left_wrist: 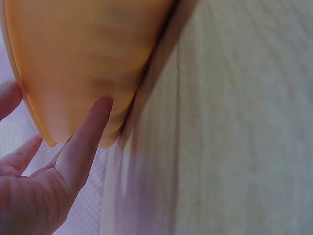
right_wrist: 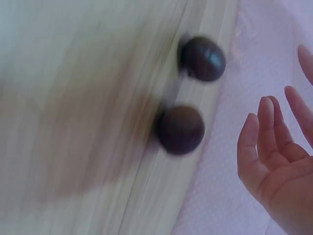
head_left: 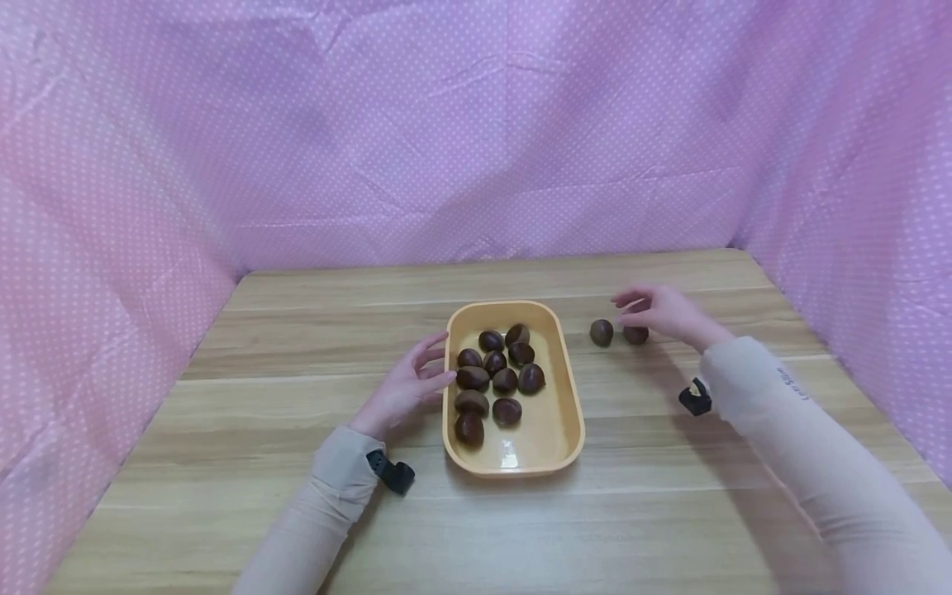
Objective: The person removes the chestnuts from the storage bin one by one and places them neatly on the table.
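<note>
A yellow-orange tray [head_left: 546, 430] stands on the table with several dark brown chestnuts [head_left: 505, 381] in it, mostly toward its left side and middle. At the tray's left long side is my left hand [head_left: 407, 384], its thumb at the rim. The left wrist view shows a fairly straight finger [left_wrist: 90, 134] against the outer wall. Two more chestnuts lie on the wood to the right of the tray, one nearer chestnut [head_left: 602, 332] and another chestnut [head_left: 636, 334] partly beneath my right hand [head_left: 662, 314]. That hand hovers with its fingers spread and nothing in them.
The wooden table [head_left: 297, 430] carries the tray near its middle. Pink dotted cloth [head_left: 476, 165] hangs behind it and along both sides. Dark straps are on both wrists, the left strap [head_left: 390, 473] close to the tray's near left corner.
</note>
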{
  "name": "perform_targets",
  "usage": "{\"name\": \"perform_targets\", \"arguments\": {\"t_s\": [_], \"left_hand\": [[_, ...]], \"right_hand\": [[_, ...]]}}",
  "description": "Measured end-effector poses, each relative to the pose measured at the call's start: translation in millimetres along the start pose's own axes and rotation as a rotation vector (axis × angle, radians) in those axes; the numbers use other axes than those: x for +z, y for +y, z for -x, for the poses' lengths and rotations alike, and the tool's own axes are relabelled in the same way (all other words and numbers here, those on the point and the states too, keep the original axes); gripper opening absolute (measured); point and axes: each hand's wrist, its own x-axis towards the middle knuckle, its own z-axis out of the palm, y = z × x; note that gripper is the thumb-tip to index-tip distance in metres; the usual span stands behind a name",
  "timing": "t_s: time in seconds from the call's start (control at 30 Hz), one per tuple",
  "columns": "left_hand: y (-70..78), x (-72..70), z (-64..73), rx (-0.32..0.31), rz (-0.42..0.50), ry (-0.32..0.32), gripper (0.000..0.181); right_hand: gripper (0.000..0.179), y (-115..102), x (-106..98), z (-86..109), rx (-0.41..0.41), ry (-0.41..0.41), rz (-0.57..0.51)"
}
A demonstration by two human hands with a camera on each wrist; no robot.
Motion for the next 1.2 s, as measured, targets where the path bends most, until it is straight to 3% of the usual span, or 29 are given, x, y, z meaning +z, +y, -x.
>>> {"name": "perform_targets", "arguments": {"t_s": [0.37,0.73,1.2], "left_hand": [[0.8,0.0,-2.0,-0.020,-0.018,0.017,0.069],[1.1,0.2,0.3,-0.014,-0.037,0.022,0.070],[0.0,-0.8,-0.5,-0.003,-0.005,0.001,0.070]], "right_hand": [[0.044,-36,24,-7.4,-0.087,-0.014,-0.082],[0.045,-92,34,-18.9,-0.151,-0.051,-0.137],[0.044,-135,61,-44.8,-0.250,-0.068,-0.093]]}}
